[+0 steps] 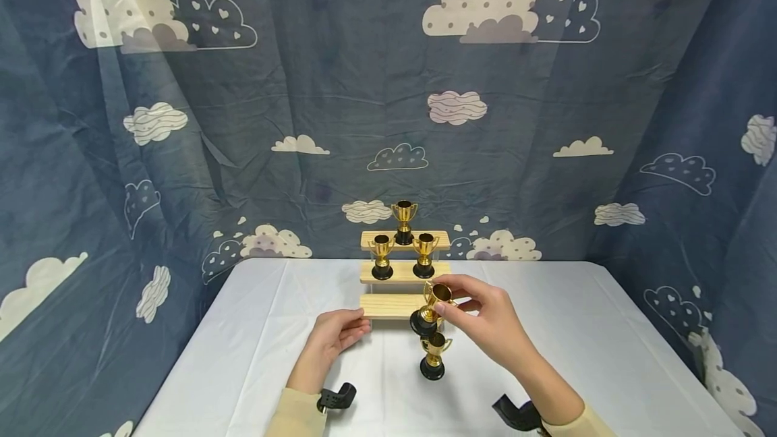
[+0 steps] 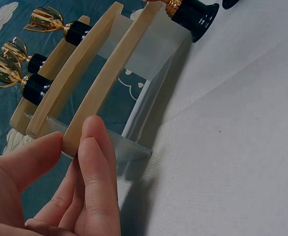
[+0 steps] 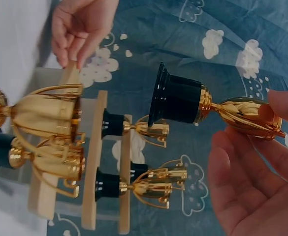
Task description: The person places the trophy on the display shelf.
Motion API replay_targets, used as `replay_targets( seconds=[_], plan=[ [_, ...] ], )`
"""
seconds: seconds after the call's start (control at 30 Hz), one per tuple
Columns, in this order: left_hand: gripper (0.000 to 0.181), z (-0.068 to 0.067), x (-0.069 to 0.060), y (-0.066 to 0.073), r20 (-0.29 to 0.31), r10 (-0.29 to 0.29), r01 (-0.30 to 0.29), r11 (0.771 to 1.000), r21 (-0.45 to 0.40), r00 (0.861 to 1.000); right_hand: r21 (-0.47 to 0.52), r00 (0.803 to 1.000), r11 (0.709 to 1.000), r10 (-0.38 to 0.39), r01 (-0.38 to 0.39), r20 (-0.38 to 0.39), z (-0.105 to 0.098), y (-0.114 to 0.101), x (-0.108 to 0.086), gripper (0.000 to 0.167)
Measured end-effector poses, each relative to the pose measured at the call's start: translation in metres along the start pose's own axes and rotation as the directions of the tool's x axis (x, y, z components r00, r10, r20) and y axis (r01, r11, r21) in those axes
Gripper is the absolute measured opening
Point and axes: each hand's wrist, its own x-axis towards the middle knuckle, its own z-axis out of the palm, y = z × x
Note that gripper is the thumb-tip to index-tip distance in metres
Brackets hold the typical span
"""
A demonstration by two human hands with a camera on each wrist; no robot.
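Your left hand (image 1: 334,337) pinches the left end of the lowest board (image 1: 388,305), pale wood with rounded corners, between thumb and fingers. Your right hand (image 1: 485,315) curls thumb and fingers around the shiny gold cup of a two-handled, black-based trophy (image 1: 431,303), tilted near that board's right end. A matching trophy (image 1: 434,359) stands upright on the creased white cloth (image 1: 255,342); three more fill the upper boards (image 1: 405,270).
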Motion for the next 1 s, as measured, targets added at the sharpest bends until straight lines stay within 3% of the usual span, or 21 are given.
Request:
replay_targets(
  seconds=[0.53,1.0],
  plan=[
    [0.037,0.002,-0.003,0.002,0.02,0.019,-0.019,1.0,-0.008,1.0,0.085,0.998,0.996,0.03,-0.034,0.046,0.016,0.001,0.043,0.035],
    [0.029,0.003,0.0,0.001,-0.013,0.009,-0.009,1.0,-0.011,1.0,-0.018,0.991,0.997,0.08,-0.079,0.106,0.038,0.016,0.069,0.035]
  ],
)
